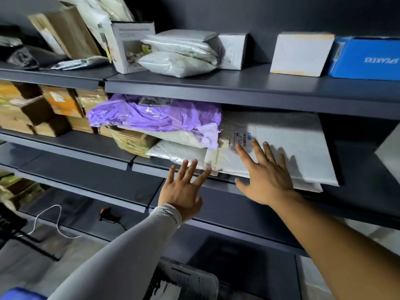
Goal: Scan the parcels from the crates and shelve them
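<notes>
We have the flat white parcel (287, 148) lying on the middle shelf (216, 92) beside the purple bag (151, 113), our left hand (184, 191) and right hand (268, 178) spread-fingered and holding nothing, so this one looks shelved, with the crate (190, 282) below seemingly still to work through.

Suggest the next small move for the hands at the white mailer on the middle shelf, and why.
Probably push the white mailer further in: its front edge overhangs the shelf lip, and the right hand lies flat, open on it, left hand open beside.
</notes>
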